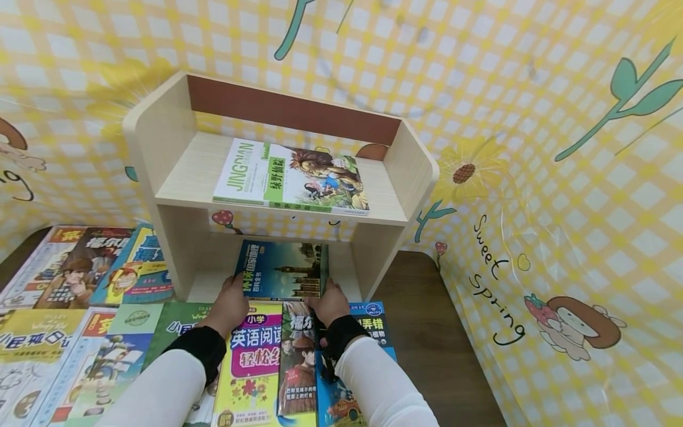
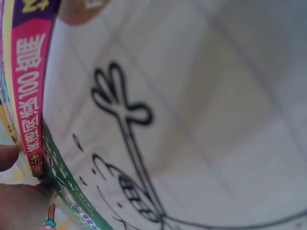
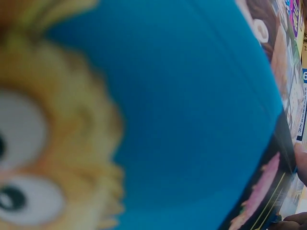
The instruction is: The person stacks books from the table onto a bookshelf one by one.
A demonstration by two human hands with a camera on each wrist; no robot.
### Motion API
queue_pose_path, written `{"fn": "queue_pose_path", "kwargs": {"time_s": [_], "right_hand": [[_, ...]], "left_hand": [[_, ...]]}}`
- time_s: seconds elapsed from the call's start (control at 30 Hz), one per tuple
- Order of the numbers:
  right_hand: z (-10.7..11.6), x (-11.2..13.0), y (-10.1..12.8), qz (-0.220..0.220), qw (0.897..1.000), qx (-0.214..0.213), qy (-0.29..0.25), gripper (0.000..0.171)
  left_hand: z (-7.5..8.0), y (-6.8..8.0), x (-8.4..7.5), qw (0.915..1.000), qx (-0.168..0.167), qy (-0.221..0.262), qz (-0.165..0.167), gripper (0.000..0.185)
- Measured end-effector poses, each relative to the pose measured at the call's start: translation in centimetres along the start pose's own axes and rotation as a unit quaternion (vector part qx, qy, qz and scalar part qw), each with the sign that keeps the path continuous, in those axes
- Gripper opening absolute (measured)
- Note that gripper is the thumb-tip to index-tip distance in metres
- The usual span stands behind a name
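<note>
A blue book [image 1: 280, 270] with a clock tower on its cover lies in the lower bay of a small wooden shelf [image 1: 155, 136], its near edge sticking out. My left hand [image 1: 233, 296] grips its near left corner and my right hand [image 1: 329, 301] grips its near right corner. Most of the fingers are hidden by the book. On the top board lies a green and white book [image 1: 290, 176] with a lion. The wrist views are blurred close-ups of covers: a fingertip [image 2: 8, 156] beside a pink spine [image 2: 29, 96], and fingertips [image 3: 293, 223] at the edge of a blue cover [image 3: 192, 110].
Several books lie flat under my forearms, among them a yellow one [image 1: 253, 362] and a blue one [image 1: 368, 332], with more spread to the left [image 1: 80, 273]. Bare brown table [image 1: 432, 332] shows at the right. A yellow checked cloth [image 1: 560, 178] walls the space.
</note>
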State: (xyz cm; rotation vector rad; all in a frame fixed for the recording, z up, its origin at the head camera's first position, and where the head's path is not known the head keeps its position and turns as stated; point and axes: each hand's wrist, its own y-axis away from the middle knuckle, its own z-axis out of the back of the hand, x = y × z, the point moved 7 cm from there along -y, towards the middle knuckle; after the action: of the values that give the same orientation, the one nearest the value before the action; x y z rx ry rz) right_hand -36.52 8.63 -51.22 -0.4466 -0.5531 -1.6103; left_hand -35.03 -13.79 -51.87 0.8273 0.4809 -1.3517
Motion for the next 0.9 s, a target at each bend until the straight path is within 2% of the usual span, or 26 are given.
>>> {"fn": "queue_pose_path", "kwargs": {"time_s": [0.2, 0.4, 0.67, 0.8, 0.9], "right_hand": [[-0.3, -0.4, -0.7, -0.015, 1.000, 0.014, -0.016, 0.081], [-0.6, -0.5, -1.0, -0.015, 0.999, 0.018, -0.033, 0.083], [-0.6, -0.8, -0.8, -0.007, 1.000, 0.011, -0.019, 0.080], [-0.5, -0.8, -0.7, 0.011, 1.000, -0.001, -0.013, 0.077], [0.2, -0.2, -0.5, 0.054, 0.998, -0.011, -0.019, 0.072]], "left_hand": [[0.2, -0.2, -0.4, 0.9998, -0.006, -0.012, -0.013, 0.062], [0.5, -0.3, -0.4, 0.9994, -0.022, -0.026, 0.000, 0.068], [0.3, -0.4, -0.4, 0.9990, -0.030, -0.033, 0.005, 0.070], [0.4, -0.4, -0.4, 0.9987, -0.033, -0.038, -0.001, 0.070], [1.0, -0.3, -0.7, 0.9974, -0.042, -0.053, -0.024, 0.073]]}}
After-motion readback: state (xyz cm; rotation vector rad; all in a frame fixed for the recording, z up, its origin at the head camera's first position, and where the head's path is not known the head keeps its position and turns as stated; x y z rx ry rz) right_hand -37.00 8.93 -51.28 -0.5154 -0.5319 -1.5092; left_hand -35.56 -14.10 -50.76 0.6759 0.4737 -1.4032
